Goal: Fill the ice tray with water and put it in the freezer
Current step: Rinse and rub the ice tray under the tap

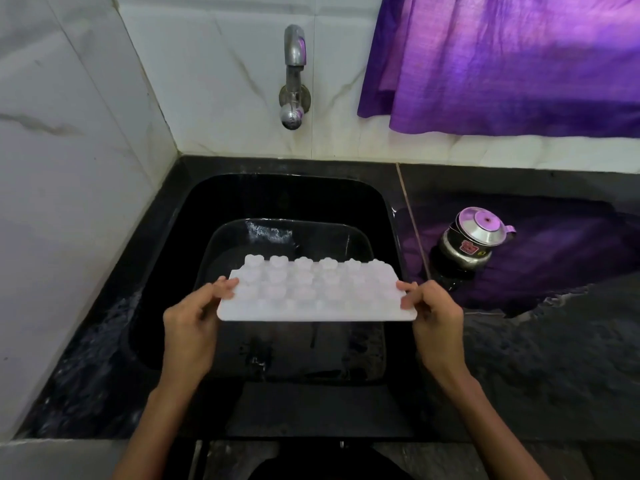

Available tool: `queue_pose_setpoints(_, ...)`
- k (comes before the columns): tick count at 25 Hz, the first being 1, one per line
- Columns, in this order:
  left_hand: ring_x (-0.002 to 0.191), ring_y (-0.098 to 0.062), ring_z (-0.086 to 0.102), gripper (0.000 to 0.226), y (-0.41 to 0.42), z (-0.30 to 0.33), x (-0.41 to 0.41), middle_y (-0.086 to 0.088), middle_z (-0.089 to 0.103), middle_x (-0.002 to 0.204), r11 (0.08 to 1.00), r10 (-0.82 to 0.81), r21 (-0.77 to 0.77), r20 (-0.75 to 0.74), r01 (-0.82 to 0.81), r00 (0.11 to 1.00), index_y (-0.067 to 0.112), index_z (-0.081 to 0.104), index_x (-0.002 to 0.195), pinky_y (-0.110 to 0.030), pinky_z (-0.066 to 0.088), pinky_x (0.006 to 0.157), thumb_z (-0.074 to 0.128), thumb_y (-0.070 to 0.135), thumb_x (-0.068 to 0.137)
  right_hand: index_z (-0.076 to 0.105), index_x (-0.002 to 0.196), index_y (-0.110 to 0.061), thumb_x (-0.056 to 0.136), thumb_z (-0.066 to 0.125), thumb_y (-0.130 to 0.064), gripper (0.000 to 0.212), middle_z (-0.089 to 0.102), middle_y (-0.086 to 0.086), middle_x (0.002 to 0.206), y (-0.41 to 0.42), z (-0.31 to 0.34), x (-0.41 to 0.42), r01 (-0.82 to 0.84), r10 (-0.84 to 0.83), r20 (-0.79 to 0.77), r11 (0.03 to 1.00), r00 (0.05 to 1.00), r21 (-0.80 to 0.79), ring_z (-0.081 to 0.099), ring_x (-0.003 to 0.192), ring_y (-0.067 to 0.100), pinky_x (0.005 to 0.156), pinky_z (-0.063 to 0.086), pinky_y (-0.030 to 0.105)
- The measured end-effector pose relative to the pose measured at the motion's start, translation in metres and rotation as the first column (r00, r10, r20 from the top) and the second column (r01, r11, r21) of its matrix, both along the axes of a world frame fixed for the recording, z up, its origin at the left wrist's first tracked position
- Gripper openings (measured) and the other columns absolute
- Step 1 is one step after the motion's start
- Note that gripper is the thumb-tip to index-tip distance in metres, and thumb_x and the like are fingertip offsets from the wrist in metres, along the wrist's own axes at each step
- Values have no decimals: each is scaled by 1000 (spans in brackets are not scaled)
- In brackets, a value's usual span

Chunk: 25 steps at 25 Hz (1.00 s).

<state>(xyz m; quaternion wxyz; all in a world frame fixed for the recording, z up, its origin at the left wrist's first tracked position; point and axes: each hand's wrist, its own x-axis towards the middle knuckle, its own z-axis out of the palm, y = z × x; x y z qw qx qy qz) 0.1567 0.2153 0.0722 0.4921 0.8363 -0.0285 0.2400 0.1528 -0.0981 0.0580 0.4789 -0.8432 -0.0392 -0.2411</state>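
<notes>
At a black stone worktop [519, 358] set against marble-tiled walls, with a purple curtain [512, 64] hanging at the right, I stand over the dark sink [166, 237], which holds a black tub [360, 244] with some water in it. The white ice tray [317, 294] hangs in the air above that tub, tilted so its moulded bumps face me, which suggests I am seeing its underside. My left hand [192, 325] pinches its left edge and my right hand [434, 322] pinches its right edge, fingers curled round the rim. The wall tap [294, 76] shows no stream. I judge the filling not yet done, and the freezer step remains; no freezer is in view. A small steel lidded pot [472, 239] sits on the worktop to the right.
</notes>
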Motion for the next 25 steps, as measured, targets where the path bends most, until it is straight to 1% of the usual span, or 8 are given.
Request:
queue_pose_setpoints(2,92,13,61,59,7,10,10,27,70,91,994,-67,-94,-115,56,991,48,66,84,-8,45,88,60,-11,81,59,73,-20,80,60,15,36,65,-7,76,0,8,5,2,32,-164,978,986,208,64,79,5,70,50,19)
queue_pose_setpoints(3,87,11,62,61,9,12,14,28,69,88,989,-78,-134,-145,58,986,51,65,85,-8,46,85,59,-9,83,60,76,-20,82,60,14,34,68,-9,77,2,12,6,-5,63,-201,961,978,278,64,77,4,71,50,17)
queue_pose_setpoints(6,81,5,64,50,4,14,15,20,71,84,950,-92,-310,-158,39,983,44,68,87,-9,49,77,58,-5,86,61,88,-19,82,58,17,36,70,-15,80,6,25,3,-11,96,-191,914,977,407,65,77,-1,72,50,12)
queue_pose_setpoints(11,82,-1,66,22,-17,7,19,12,72,88,846,-140,-532,-292,-38,946,29,66,106,-14,54,68,56,16,91,62,113,-12,87,60,4,31,74,-5,96,1,36,-1,84,71,-243,816,967,572,70,92,8,75,56,20)
queue_pose_setpoints(15,82,-2,67,20,-47,1,17,13,72,87,817,-174,-566,-417,-106,892,22,66,108,-13,53,62,57,17,91,64,114,-9,87,62,-2,28,72,0,103,-23,34,-8,214,44,-406,794,913,569,70,88,5,78,58,23)
queue_pose_setpoints(18,67,2,67,20,-75,-1,19,15,73,78,833,-234,-546,-491,-87,839,22,65,107,-17,53,50,57,16,90,65,112,-9,87,62,-3,26,73,2,97,-61,30,-13,262,71,-499,783,864,565,71,80,7,65,59,24)
queue_pose_setpoints(22,59,-4,66,19,-141,-4,21,2,70,88,850,-317,-525,-559,-31,766,17,66,105,-21,50,41,58,12,89,65,114,-10,88,61,-4,28,72,2,98,-137,16,-16,337,53,-602,787,797,516,72,77,8,57,58,26)
queue_pose_setpoints(25,53,-6,65,17,-209,-9,14,4,72,71,857,-326,-515,-592,-35,737,18,67,102,-22,49,38,56,10,90,66,112,-11,89,60,-2,25,72,2,97,-207,7,-14,345,62,-628,792,776,504,71,76,8,56,58,26)
